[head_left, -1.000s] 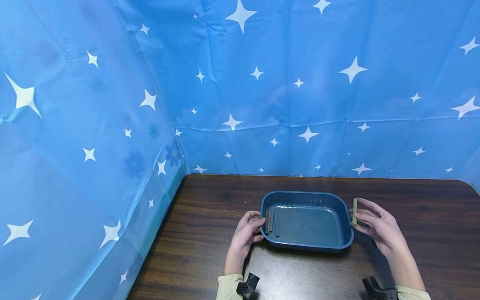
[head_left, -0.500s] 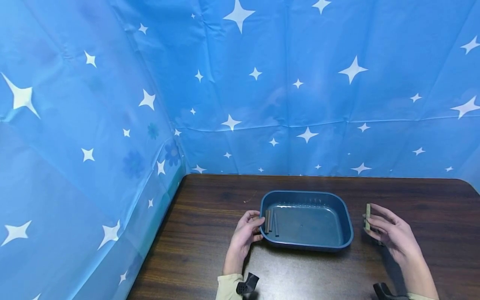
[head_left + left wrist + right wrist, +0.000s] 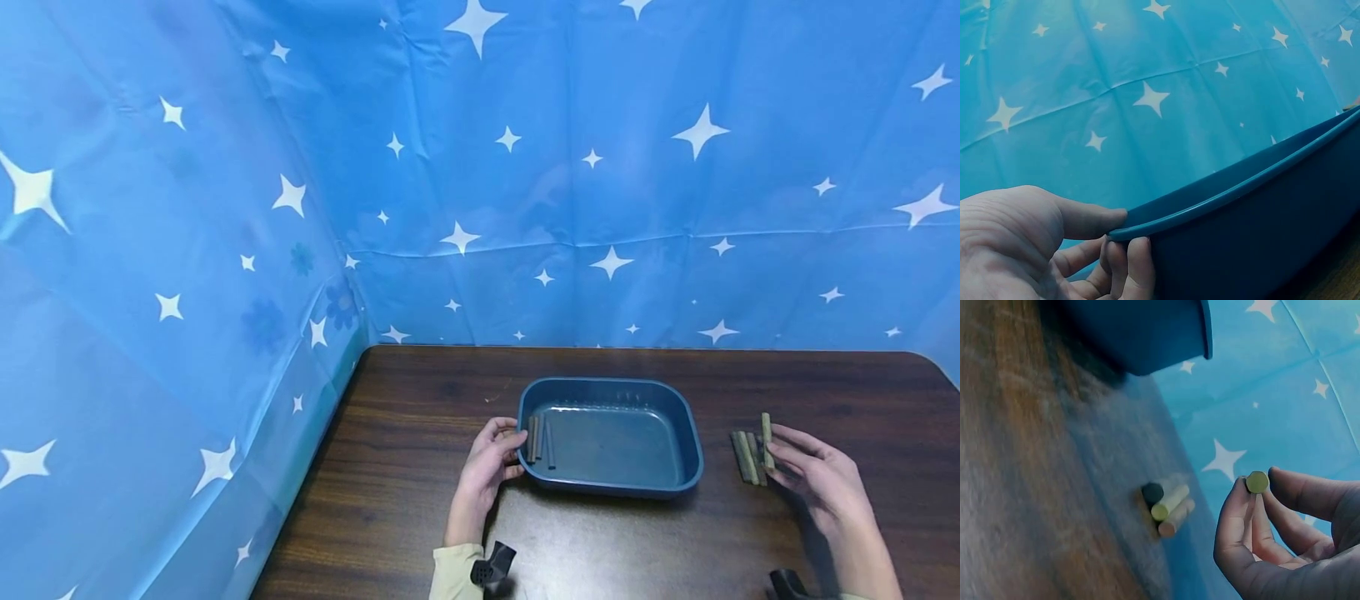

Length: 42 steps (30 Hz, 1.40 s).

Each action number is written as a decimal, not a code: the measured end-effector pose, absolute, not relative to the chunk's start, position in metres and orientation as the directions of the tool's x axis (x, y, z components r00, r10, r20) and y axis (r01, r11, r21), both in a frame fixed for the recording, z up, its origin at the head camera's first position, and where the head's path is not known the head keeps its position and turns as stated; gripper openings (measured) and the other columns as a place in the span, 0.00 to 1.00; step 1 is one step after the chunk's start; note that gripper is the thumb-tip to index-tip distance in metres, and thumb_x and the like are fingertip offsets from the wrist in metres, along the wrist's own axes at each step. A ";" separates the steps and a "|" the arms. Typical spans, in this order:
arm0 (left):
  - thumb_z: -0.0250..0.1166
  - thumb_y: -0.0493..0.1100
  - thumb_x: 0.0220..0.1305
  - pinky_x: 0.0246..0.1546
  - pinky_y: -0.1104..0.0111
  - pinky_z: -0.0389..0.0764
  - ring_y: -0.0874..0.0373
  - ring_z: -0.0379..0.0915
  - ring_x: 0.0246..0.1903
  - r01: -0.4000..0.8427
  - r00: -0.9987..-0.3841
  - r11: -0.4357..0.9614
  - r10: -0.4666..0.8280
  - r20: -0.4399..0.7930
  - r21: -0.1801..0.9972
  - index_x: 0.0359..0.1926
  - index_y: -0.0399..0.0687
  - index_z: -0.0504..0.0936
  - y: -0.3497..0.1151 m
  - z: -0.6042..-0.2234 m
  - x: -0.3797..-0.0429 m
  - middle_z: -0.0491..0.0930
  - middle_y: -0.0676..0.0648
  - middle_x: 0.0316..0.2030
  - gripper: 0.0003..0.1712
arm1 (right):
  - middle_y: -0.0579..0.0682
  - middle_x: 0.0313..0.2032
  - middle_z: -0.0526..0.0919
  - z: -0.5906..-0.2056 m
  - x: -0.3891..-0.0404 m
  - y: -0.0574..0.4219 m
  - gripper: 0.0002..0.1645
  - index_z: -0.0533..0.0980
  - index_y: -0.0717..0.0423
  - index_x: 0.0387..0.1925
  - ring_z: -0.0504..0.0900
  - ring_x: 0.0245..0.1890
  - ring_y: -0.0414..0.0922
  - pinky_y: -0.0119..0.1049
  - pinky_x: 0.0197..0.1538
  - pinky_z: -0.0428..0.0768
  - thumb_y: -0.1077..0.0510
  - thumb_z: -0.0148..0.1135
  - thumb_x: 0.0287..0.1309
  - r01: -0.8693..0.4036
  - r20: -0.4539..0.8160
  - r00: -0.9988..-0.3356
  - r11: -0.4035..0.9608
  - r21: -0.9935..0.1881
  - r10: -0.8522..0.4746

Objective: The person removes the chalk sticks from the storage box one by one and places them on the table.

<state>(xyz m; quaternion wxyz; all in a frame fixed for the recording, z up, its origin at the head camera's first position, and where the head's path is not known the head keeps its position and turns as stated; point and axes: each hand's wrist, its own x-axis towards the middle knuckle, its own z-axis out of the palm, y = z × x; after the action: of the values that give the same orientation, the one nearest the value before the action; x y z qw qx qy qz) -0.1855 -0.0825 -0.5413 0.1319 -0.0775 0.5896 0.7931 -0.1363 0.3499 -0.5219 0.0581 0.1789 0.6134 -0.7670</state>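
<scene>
A deep blue plastic tub stands on the table. My left hand pinches its left rim, thumb over the edge and fingers curled against the outer wall, as the left wrist view shows on the rim. Three thin sticks, brownish and dark blue, lie inside at the left end. At the right, my right hand pinches an olive-yellow chalk-like stick between thumb and fingertips. Beside it on the table lie three similar sticks, one dark, one yellow-green and one brownish.
The dark wood-grain table ends at a blue star-patterned curtain behind and to the left. Black camera mounts sit at both wrists, the left one fully visible near the cuff.
My right hand has moved right and slightly toward me, from the tub's right edge to the sticks on the table, still holding the olive-yellow stick. The left hand stays on the rim.
</scene>
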 end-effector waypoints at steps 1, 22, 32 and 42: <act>0.63 0.36 0.70 0.26 0.72 0.76 0.61 0.72 0.28 -0.299 -0.954 -0.267 0.117 -0.277 0.916 0.53 0.39 0.71 -0.083 -0.541 -0.186 0.77 0.52 0.34 0.14 | 0.29 0.36 0.84 -0.523 -0.136 0.351 0.17 0.86 0.29 0.34 0.84 0.37 0.30 0.30 0.40 0.85 0.60 0.66 0.70 0.310 -0.348 -0.928 -0.242 -0.919 0.136; 0.64 0.37 0.70 0.26 0.72 0.76 0.61 0.71 0.27 -0.301 -0.953 -0.261 0.118 -0.279 0.917 0.55 0.38 0.71 -0.083 -0.541 -0.186 0.76 0.51 0.35 0.17 | 0.63 0.51 0.80 -0.537 -0.138 0.358 0.33 0.61 0.78 0.71 0.76 0.31 0.22 0.32 0.41 0.86 0.60 0.55 0.76 0.372 -0.296 -0.915 0.290 -0.882 0.275; 0.64 0.36 0.70 0.26 0.72 0.76 0.61 0.71 0.27 -0.297 -0.954 -0.268 0.117 -0.275 0.916 0.53 0.40 0.71 -0.082 -0.542 -0.186 0.76 0.52 0.35 0.15 | 0.60 0.41 0.89 -0.535 -0.142 0.352 0.28 0.71 0.77 0.63 0.75 0.29 0.26 0.30 0.31 0.81 0.61 0.62 0.71 0.363 -0.212 -0.919 0.506 -0.782 0.331; 0.64 0.36 0.70 0.25 0.72 0.76 0.62 0.71 0.27 -0.298 -0.954 -0.276 0.116 -0.276 0.914 0.53 0.40 0.71 -0.081 -0.542 -0.186 0.76 0.52 0.35 0.14 | 0.60 0.38 0.89 -0.534 -0.143 0.348 0.23 0.74 0.76 0.60 0.76 0.55 0.70 0.53 0.48 0.76 0.65 0.62 0.69 0.311 -0.134 -0.937 0.592 -0.744 0.324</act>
<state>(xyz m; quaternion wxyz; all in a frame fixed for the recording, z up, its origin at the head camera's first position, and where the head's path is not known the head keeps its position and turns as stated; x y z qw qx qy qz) -0.1858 -0.0815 -0.5419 0.1300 -0.0773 0.5875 0.7950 -0.1425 0.3477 -0.5343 -0.0077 0.1779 0.8921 -0.4152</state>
